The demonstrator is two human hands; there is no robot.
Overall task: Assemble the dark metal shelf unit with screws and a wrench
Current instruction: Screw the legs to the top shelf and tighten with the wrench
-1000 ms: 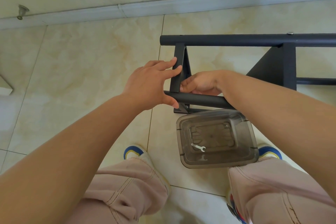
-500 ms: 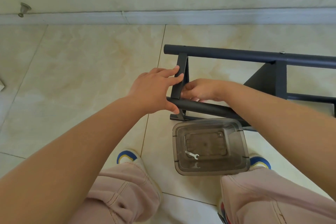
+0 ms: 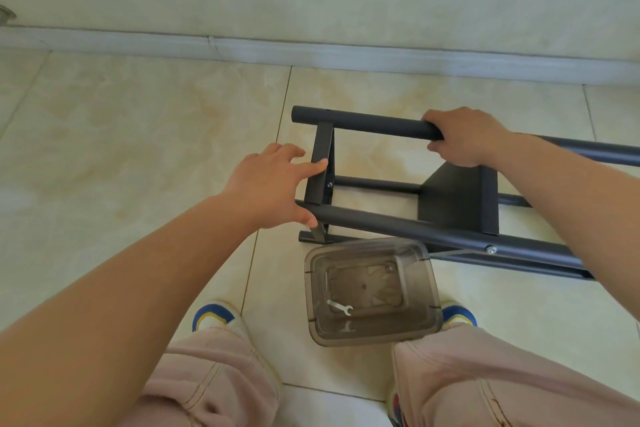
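Since the earlier frame, the right hand has moved from the near tube to the far round tube, where its fingers now curl around it. Left hand grips the flat end bracket, thumb on the near tube. Matte dark metal shelf unit lies sideways on glossy cream floor tiles, near the skirting edge. Smoky translucent plastic tub holds a small silver wrench.
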